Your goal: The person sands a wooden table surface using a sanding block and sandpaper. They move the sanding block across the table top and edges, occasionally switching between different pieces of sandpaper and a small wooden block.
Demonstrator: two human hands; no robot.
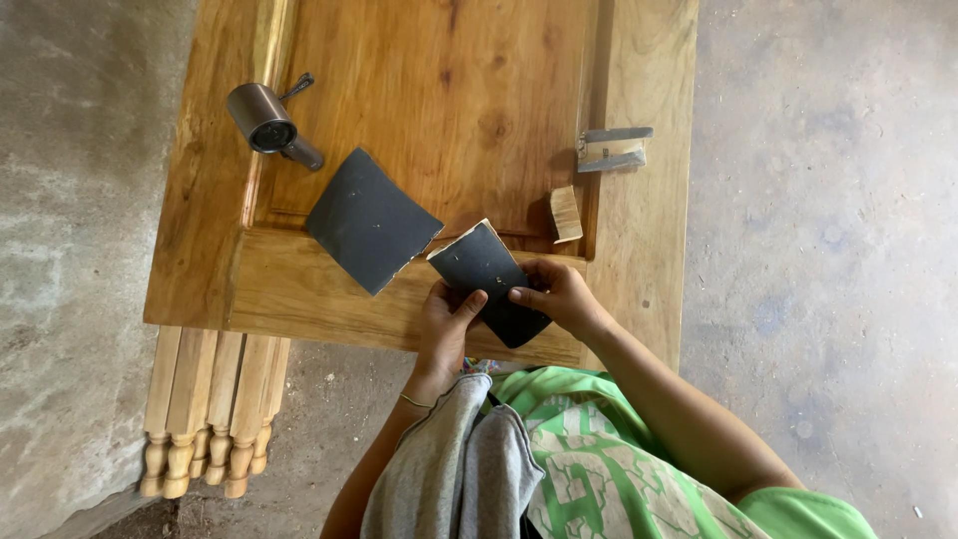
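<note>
Just below the frame's centre, the left hand (444, 324) and right hand (557, 294) each pinch the small dark sandpaper sheet (489, 279); it looks light, floppy and gritty, best gripped by its edges.

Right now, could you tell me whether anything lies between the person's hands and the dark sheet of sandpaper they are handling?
Nothing visible does. The left hand and right hand both already grip the dark rectangular sandpaper sheet at its near end, fingers directly on it. A second dark sandpaper sheet lies apart on the wooden door panel.
</note>
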